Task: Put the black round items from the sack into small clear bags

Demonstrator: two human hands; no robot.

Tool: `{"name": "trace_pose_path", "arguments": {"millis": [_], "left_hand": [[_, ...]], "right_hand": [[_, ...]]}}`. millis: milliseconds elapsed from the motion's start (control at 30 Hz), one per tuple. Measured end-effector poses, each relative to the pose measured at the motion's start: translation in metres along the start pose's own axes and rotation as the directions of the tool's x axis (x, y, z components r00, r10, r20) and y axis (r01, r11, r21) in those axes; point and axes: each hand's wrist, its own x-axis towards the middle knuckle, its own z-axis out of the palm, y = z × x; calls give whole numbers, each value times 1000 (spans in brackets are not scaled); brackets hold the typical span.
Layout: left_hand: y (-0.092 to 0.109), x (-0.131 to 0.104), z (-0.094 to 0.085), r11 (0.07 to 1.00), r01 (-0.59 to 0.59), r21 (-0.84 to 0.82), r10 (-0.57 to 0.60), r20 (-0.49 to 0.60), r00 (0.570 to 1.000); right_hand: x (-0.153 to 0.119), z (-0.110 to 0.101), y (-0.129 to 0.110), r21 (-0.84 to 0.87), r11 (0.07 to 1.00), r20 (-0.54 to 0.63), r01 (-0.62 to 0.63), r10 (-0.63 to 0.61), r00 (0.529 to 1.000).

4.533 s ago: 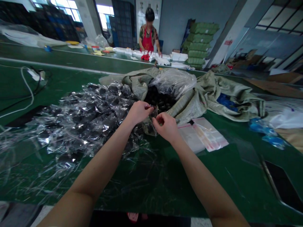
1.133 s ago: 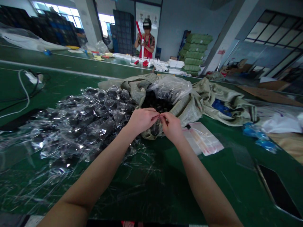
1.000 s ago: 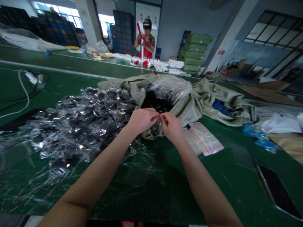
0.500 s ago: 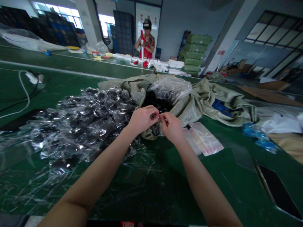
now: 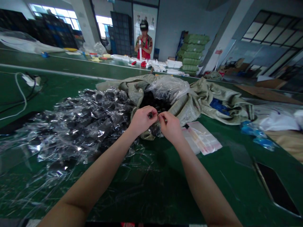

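Observation:
My left hand [image 5: 142, 120] and my right hand [image 5: 171, 126] meet fingertip to fingertip over the near edge of an open woven sack [image 5: 187, 108]. Both are closed in a pinch on what looks like the top of a clear plastic bag [image 5: 155, 130], which hangs below the fingers with something dark inside. The fingers partly hide it. Black pieces [image 5: 153, 102] show in the sack's dark mouth, behind my hands. Left of my left hand lies a big heap of dark pieces in clear bags [image 5: 94, 116]. Flat clear bags [image 5: 203, 138] lie just right of my right hand.
A phone [image 5: 276, 186] lies on the green table [image 5: 165, 195] at the right. Blue plastic film [image 5: 259, 135] is beyond it. White cables [image 5: 19, 91] run at the left. Across the table a person [image 5: 144, 44] holds a white strip behind white and red pieces.
The view has shifted slightly. My hands stay pinched together in nearly the same place. Across the table, the person's upright strip is lower.

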Motion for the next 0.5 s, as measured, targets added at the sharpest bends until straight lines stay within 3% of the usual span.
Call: {"name": "trace_pose_path", "arguments": {"millis": [233,367,433,500], "left_hand": [[-3,2,-8,990,127,-64,-130,-41,991],[-7,9,-23,948,261,-184,-287,-130,949],[-7,12,-27,866,354,-354,-418,-123,900],[-7,15,-27,708,397,-583,-529,-66,846]], "right_hand": [[0,-5,1,13,999,19,-34,34,999],[0,-4,3,54,994,-3,-99,99,995],[0,-2,4,111,983,-16,-147,150,989],[-1,0,5,206,957,-23,-202,212,977]]}}
